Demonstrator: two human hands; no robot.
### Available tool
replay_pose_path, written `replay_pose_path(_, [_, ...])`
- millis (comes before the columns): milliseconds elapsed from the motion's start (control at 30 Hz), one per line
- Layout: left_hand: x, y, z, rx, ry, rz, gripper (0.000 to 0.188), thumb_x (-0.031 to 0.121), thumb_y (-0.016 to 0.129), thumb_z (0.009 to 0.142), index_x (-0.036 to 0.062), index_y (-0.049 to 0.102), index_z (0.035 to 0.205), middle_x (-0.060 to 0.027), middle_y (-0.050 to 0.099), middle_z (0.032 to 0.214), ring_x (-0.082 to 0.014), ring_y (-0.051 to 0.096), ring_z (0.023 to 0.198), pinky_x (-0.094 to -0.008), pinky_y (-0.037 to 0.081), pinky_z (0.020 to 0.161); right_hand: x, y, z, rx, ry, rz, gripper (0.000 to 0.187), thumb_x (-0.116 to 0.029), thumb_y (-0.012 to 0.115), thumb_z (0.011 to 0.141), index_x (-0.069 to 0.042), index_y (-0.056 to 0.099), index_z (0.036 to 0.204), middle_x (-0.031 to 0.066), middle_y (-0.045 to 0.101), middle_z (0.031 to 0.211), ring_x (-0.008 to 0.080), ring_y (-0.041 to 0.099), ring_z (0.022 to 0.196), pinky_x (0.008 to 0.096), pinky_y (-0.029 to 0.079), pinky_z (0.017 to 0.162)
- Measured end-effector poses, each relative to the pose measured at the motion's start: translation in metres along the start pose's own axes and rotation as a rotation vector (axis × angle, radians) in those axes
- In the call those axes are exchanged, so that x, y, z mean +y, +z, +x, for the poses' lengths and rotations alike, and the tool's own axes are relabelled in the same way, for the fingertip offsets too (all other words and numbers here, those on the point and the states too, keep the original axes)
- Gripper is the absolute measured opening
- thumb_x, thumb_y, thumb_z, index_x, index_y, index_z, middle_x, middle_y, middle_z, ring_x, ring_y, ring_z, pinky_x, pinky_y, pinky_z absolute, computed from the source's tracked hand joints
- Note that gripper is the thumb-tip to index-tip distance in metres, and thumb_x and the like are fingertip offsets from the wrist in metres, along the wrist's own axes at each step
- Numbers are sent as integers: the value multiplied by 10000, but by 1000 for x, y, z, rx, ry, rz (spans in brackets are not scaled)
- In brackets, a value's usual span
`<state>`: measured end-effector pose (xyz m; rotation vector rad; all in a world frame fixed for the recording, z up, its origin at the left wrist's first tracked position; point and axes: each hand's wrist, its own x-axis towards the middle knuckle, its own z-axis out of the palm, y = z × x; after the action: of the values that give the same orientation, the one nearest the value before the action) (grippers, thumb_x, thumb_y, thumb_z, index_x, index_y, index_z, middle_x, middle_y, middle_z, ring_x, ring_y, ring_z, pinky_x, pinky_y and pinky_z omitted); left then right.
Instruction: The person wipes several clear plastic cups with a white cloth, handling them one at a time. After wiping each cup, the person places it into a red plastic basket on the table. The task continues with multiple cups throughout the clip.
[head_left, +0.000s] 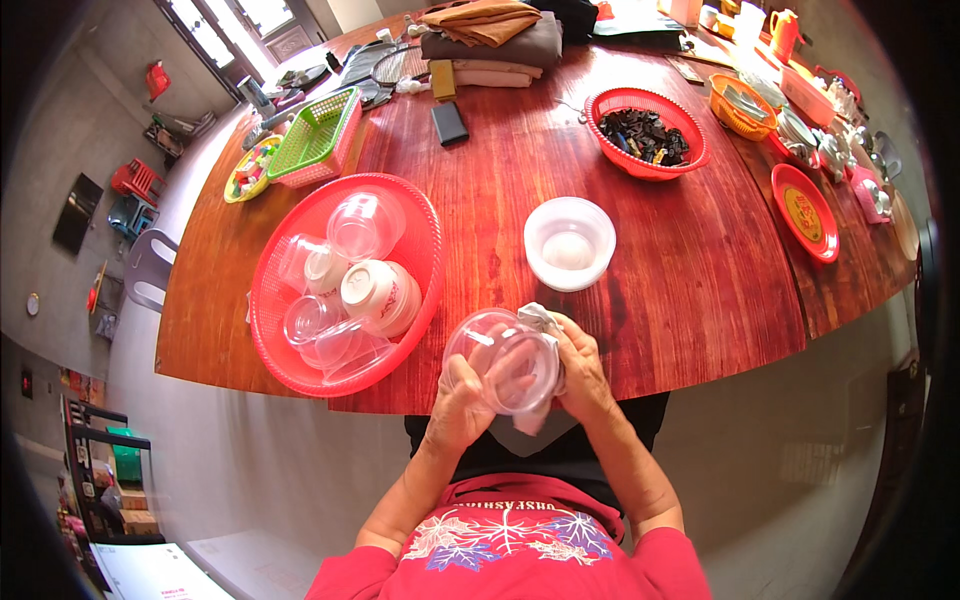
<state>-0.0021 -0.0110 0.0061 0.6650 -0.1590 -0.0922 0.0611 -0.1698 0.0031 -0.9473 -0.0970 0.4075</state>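
Observation:
A clear plastic bowl [490, 345] is held in front of my body at the table's near edge. My left hand [461, 402] grips its left side, with some fingers showing through the clear wall. My right hand [580, 368] holds a pale cloth [538, 318] against the bowl's right side, and part of the cloth hangs below it. Just beyond my hands stands a white translucent bowl [569, 243], possibly several nested together. To the left, a big red plastic basket [432, 230] holds several clear plastic bowls [362, 226] and pale ceramic bowls [372, 291].
A red basket [600, 100] of small black pieces stands at the back right, near an oval red tray [806, 212]. Green and pink baskets [318, 135] sit at the back left. Folded cloth [492, 48] and a dark box-shaped object [450, 123] lie at the far middle.

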Motion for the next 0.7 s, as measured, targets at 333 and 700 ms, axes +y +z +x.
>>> replay_pose_path(333, [-3,-12,11,185,-38,-786,319,426,572,936,173,666,1106,5,409,1493,-382,410,1339,-631,420,1013,23,20,-45,101,-829,-991,474,116,600,775,65,538,1242,202,496,1146,315,549,964,358,488,814])
replay_pose_path(700, [-19,-9,1,140,-156,-621,384,477,568,921,229,648,1203,-10,445,1470,-364,393,1345,-631,309,1095,-24,15,-7,231,-565,-487,282,46,547,918,-24,574,1190,84,557,1104,196,573,973,304,487,866])
